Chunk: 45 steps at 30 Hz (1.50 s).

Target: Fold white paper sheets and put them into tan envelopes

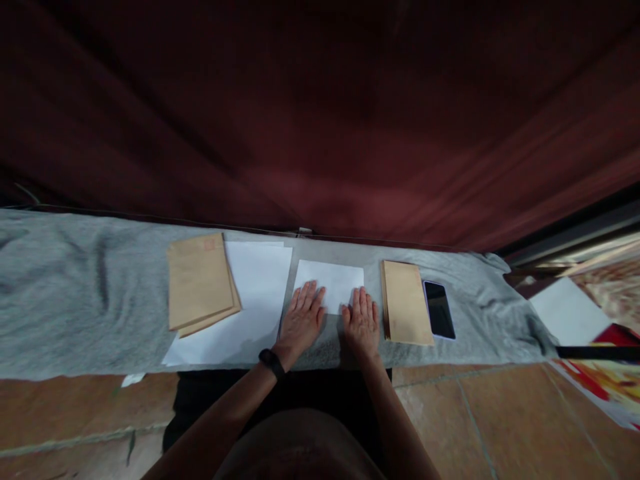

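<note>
A small white sheet of paper (331,279), perhaps folded, lies flat on the grey cloth in front of me. On its lower left part rests my left hand (301,317), palm down with fingers stretched out. My right hand (362,323) lies flat too, its fingertips on the sheet's lower right corner. Neither hand grips anything. To the left, a stack of larger white paper (257,283) is partly covered by brown envelopes (200,280). A second pile of brown envelopes (409,303) sits to the right of my right hand.
A dark-screened phone (439,310) lies beside the right envelope pile. The grey cloth (90,300) covers a long narrow table, with a dark red curtain (320,133) rising behind it. Tiled floor (500,413) shows in front, and a colourful printed item (607,380) is at far right.
</note>
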Each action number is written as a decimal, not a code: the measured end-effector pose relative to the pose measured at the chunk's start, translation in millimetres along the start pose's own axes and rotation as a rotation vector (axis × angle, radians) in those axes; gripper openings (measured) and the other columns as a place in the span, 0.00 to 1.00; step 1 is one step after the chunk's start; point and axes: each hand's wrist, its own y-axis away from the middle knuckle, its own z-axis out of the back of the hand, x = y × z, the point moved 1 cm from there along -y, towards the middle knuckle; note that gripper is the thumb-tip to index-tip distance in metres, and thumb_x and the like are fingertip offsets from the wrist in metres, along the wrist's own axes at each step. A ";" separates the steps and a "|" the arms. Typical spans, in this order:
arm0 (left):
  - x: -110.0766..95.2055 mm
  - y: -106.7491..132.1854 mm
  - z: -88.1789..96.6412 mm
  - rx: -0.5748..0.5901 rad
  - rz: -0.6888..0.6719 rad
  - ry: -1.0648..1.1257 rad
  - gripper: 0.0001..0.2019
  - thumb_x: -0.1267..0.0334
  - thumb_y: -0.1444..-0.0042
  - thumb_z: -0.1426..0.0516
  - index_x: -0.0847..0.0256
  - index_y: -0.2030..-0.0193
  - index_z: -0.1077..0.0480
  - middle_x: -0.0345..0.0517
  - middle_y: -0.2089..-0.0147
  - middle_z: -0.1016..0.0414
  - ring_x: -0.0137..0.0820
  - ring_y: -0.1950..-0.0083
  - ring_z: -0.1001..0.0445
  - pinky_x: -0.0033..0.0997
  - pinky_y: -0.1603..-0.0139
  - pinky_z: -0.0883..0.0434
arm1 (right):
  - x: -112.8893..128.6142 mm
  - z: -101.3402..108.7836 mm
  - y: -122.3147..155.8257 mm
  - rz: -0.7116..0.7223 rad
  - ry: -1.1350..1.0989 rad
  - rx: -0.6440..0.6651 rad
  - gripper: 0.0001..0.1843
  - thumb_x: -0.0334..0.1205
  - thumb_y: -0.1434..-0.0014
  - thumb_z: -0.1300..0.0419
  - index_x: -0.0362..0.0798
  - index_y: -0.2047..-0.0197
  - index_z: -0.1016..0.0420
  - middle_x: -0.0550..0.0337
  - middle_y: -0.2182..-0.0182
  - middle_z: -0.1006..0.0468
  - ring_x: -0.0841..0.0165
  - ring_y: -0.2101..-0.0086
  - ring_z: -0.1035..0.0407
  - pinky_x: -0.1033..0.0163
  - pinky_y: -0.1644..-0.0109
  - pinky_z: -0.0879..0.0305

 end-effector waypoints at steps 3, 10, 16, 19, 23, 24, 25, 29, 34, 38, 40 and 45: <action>-0.8 6.9 4.5 0.038 -0.070 0.024 0.25 0.57 0.30 0.52 0.53 0.28 0.40 0.47 0.24 0.46 0.43 0.22 0.52 0.55 0.23 0.53 | -1.1 0.0 1.4 0.013 -0.007 -0.009 0.32 0.47 0.26 0.55 0.38 0.26 0.47 0.38 0.32 0.38 0.52 0.33 0.42 0.43 0.32 0.46; -1.1 9.9 7.6 0.030 -0.102 0.041 0.25 0.56 0.31 0.51 0.50 0.29 0.40 0.46 0.24 0.46 0.44 0.22 0.51 0.57 0.23 0.55 | 6.4 1.7 -8.8 -0.037 -0.067 0.052 0.32 0.44 0.27 0.55 0.40 0.25 0.52 0.40 0.29 0.43 0.52 0.30 0.49 0.41 0.30 0.50; -1.0 9.1 3.6 0.056 -0.090 0.043 0.25 0.57 0.32 0.50 0.55 0.29 0.39 0.48 0.24 0.45 0.44 0.22 0.53 0.56 0.23 0.57 | 33.3 -5.0 -21.4 0.080 -0.155 0.208 0.29 0.45 0.25 0.59 0.46 0.26 0.45 0.49 0.28 0.45 0.60 0.29 0.53 0.47 0.28 0.54; -1.0 9.4 3.4 0.060 -0.088 0.052 0.25 0.57 0.31 0.50 0.55 0.29 0.39 0.48 0.24 0.46 0.44 0.22 0.53 0.57 0.23 0.56 | 31.2 -7.4 -21.8 0.073 -0.119 0.196 0.29 0.46 0.25 0.60 0.45 0.27 0.42 0.48 0.28 0.45 0.58 0.29 0.52 0.46 0.28 0.54; -1.9 9.7 6.9 0.062 -0.094 0.065 0.25 0.55 0.30 0.51 0.53 0.28 0.40 0.49 0.23 0.47 0.46 0.22 0.53 0.59 0.24 0.55 | 9.7 -9.6 -25.8 0.005 -0.075 0.122 0.30 0.47 0.25 0.59 0.43 0.27 0.43 0.43 0.29 0.42 0.54 0.31 0.47 0.45 0.30 0.49; -2.2 9.8 7.9 0.061 -0.094 0.067 0.25 0.55 0.30 0.51 0.53 0.28 0.41 0.49 0.23 0.47 0.46 0.22 0.53 0.59 0.24 0.55 | 3.6 -9.8 -27.6 -0.008 -0.068 0.102 0.30 0.47 0.26 0.59 0.42 0.28 0.43 0.42 0.30 0.42 0.53 0.32 0.46 0.44 0.31 0.48; -2.4 10.0 8.6 0.060 -0.094 0.067 0.26 0.55 0.30 0.51 0.53 0.28 0.41 0.49 0.23 0.48 0.46 0.22 0.53 0.59 0.24 0.55 | -2.0 -9.6 -29.5 -0.020 -0.066 0.084 0.30 0.47 0.26 0.58 0.40 0.28 0.42 0.40 0.30 0.40 0.52 0.33 0.45 0.44 0.32 0.46; -3.3 10.4 9.1 0.061 -0.083 0.066 0.26 0.54 0.30 0.51 0.51 0.27 0.42 0.47 0.23 0.48 0.46 0.22 0.54 0.59 0.24 0.56 | -16.8 -3.8 -39.5 -0.075 -0.077 0.079 0.30 0.47 0.28 0.53 0.39 0.30 0.38 0.38 0.34 0.33 0.51 0.38 0.37 0.45 0.37 0.40; -2.8 10.2 8.6 0.044 -0.088 0.057 0.26 0.54 0.30 0.51 0.51 0.28 0.41 0.47 0.23 0.48 0.45 0.22 0.52 0.57 0.23 0.56 | -22.1 10.9 -56.8 -0.234 -0.121 0.185 0.27 0.46 0.31 0.48 0.38 0.35 0.32 0.39 0.45 0.24 0.55 0.49 0.28 0.54 0.45 0.33; -1.2 9.7 9.9 0.043 -0.100 0.038 0.26 0.53 0.30 0.50 0.52 0.28 0.41 0.49 0.24 0.45 0.47 0.23 0.50 0.57 0.24 0.54 | -20.9 16.9 -65.5 -0.406 -0.187 0.275 0.23 0.46 0.34 0.44 0.42 0.40 0.29 0.43 0.51 0.23 0.57 0.53 0.26 0.58 0.49 0.32; -0.6 9.5 10.1 0.041 -0.107 0.037 0.26 0.53 0.30 0.50 0.52 0.28 0.41 0.50 0.24 0.45 0.47 0.23 0.50 0.58 0.24 0.53 | -20.8 16.7 -67.4 -0.476 -0.250 0.284 0.21 0.46 0.35 0.43 0.44 0.43 0.29 0.44 0.51 0.22 0.58 0.52 0.26 0.59 0.48 0.33; -0.4 9.4 8.5 0.023 -0.117 0.053 0.25 0.55 0.30 0.50 0.53 0.28 0.40 0.50 0.24 0.45 0.48 0.23 0.51 0.59 0.24 0.54 | -27.5 12.7 -68.1 -0.545 -0.375 0.287 0.15 0.47 0.38 0.42 0.47 0.52 0.26 0.52 0.61 0.19 0.62 0.58 0.23 0.63 0.55 0.33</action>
